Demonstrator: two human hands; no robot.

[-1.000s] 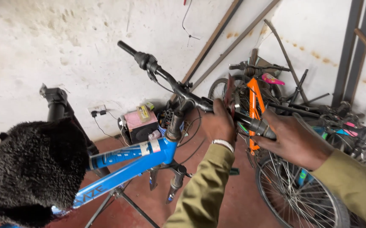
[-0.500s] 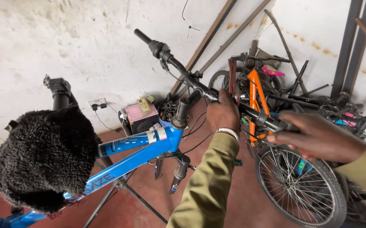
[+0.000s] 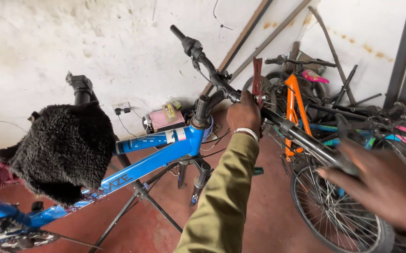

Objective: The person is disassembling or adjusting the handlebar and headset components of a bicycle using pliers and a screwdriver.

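Note:
A blue bicycle frame (image 3: 151, 161) hangs on a black repair stand (image 3: 139, 199). Its black handlebar (image 3: 212, 77) runs from upper left to lower right. My left hand (image 3: 244, 112), in an olive sleeve with a silver bracelet, is closed around the bar beside the stem. A red flat tool (image 3: 257, 79) sticks up just behind its fingers. My right hand (image 3: 380, 189) is blurred and open, its fingers just short of the bar's right grip (image 3: 322, 152). A black fuzzy cover (image 3: 62, 147) sits over the saddle.
An orange bicycle (image 3: 295, 100) and several other bikes lean against the white wall at right; a spoked wheel (image 3: 329, 220) lies under my right hand. A pink box (image 3: 165, 119) and a wall socket (image 3: 122, 109) are behind the frame. The floor is red.
My right hand has let go of the right grip and opened, drawing back toward me. My left hand stays on the bar. The view has shifted closer and to the right.

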